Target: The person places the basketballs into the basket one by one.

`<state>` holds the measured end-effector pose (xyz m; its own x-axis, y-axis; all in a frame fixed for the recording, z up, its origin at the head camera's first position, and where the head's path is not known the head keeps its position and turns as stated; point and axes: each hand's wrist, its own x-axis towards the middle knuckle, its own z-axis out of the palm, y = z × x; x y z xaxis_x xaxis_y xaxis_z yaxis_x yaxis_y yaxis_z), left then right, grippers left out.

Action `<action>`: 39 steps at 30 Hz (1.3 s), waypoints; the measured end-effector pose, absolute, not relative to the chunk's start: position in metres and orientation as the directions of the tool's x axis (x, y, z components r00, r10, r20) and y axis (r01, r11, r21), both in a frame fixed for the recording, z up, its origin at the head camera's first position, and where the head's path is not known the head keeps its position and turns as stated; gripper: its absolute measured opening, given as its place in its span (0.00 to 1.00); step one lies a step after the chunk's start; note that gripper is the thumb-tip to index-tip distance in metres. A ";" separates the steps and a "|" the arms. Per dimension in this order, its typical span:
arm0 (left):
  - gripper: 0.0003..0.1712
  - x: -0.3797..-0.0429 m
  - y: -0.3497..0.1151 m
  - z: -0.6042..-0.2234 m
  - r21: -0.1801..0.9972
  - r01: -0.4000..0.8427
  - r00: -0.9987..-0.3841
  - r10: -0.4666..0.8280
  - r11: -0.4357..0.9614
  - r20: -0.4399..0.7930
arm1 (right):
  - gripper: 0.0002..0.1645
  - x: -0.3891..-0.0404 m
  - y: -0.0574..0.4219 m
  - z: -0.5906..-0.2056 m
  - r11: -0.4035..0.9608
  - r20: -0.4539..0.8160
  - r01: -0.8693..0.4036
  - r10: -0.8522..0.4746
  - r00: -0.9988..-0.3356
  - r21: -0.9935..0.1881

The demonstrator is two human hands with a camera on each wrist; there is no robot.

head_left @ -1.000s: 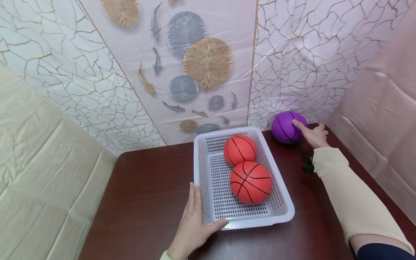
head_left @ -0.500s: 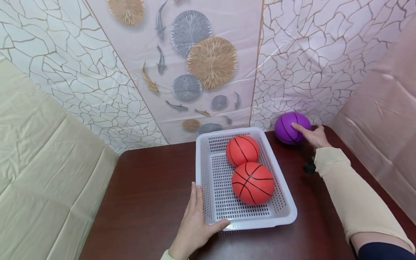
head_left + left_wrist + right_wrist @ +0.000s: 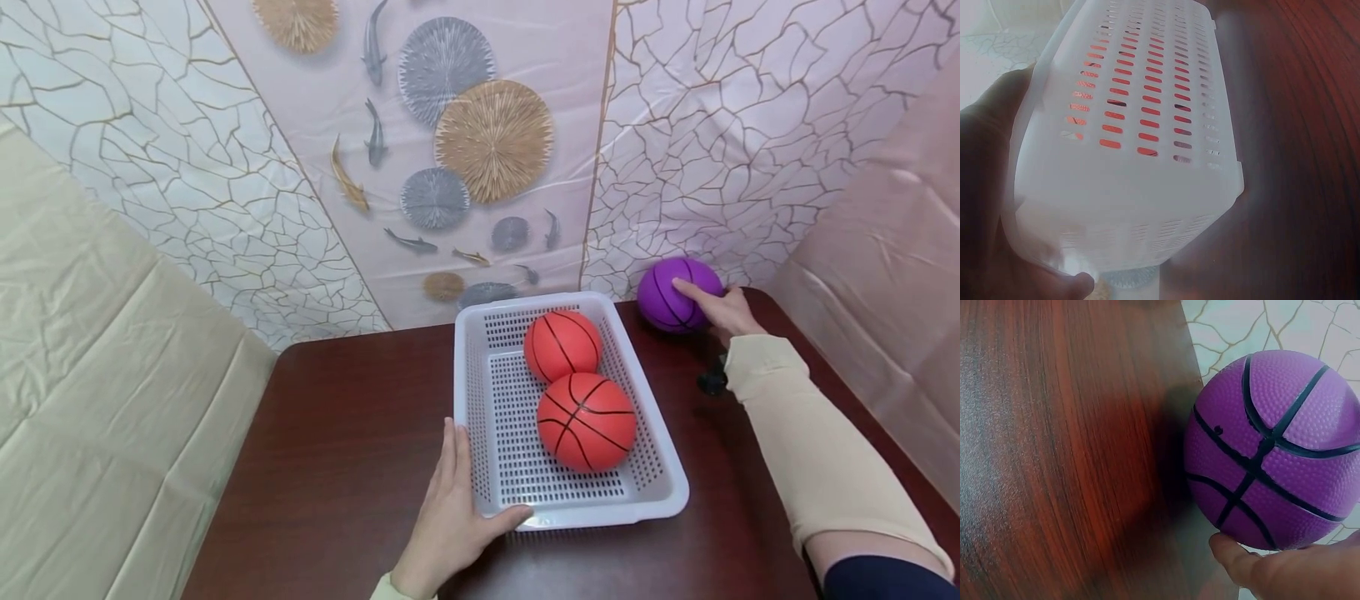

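A purple basketball with black lines sits at the back right of the table. My right hand holds its right side, the thumb laid over the upper part. In the right wrist view a finger lies along the lower edge of the ball. The remaining fingers are hidden behind it. My left hand rests at the near left corner of a white perforated basket, thumb on the front rim, straight fingers along the left side. Inside the basket are two red basketballs, one farther back and one nearer.
The dark wooden table extends left of the basket. Patterned cloth hangs behind it, and plain beige cloth walls stand at the left and right. A small black object shows beneath the right wrist.
My right hand has drawn in closer around the purple basketball, its fingers less spread. The left hand stays at the basket corner. The whole head view has shifted slightly.
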<state>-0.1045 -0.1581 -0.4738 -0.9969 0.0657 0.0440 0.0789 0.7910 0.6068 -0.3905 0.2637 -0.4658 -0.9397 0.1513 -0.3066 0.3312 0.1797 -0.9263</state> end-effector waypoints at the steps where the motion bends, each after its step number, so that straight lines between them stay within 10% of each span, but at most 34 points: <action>1: 0.76 -0.105 -0.158 -0.474 0.607 0.080 -0.997 0.067 0.791 0.044 | 0.77 -0.392 0.266 -0.468 0.184 -0.308 0.331 0.146 -0.940 -0.925; 39: 0.75 -0.104 -0.158 -0.475 0.617 0.102 -0.995 0.068 0.780 0.078 | 0.63 -0.363 0.268 -0.444 -0.070 -0.249 0.241 0.149 -0.957 -0.968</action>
<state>-0.1039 -0.1584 -0.4749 -0.9946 0.0684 0.0781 0.1021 0.7803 0.6171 -0.3630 0.2682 -0.4437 -0.9569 0.1491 -0.2492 0.2411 -0.0703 -0.9680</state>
